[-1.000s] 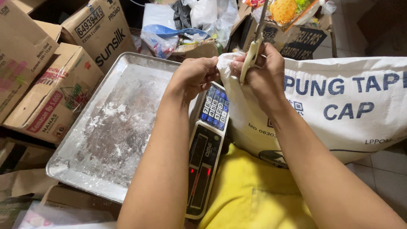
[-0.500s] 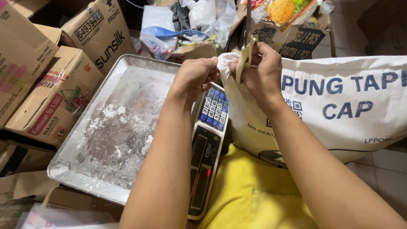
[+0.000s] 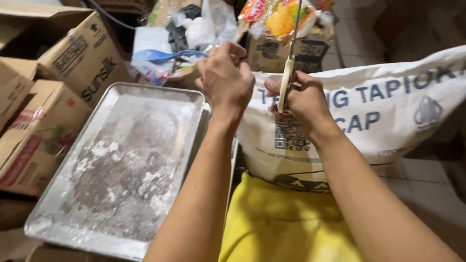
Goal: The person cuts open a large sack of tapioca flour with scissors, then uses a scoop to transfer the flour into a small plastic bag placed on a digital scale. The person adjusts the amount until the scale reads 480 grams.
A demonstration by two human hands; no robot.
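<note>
A large white sack with blue print lies on its side in front of me. My right hand grips cream-handled scissors, whose blades point straight up above the sack's top edge. My left hand is closed at the sack's upper left corner and seems to pinch the fabric there; the grip itself is hidden by the fingers. Beside my left forearm lies a metal tray dusted with white flour residue.
Cardboard boxes are stacked at the left, close to the tray. Plastic bags and a blue item are piled at the back, with an orange snack packet on a box. My yellow garment is below, and tiled floor lies to the right.
The scissors have swung from a slant to upright, blades up. Both hands have shifted along the sack's top edge, and the scale under my left arm is no longer seen.
</note>
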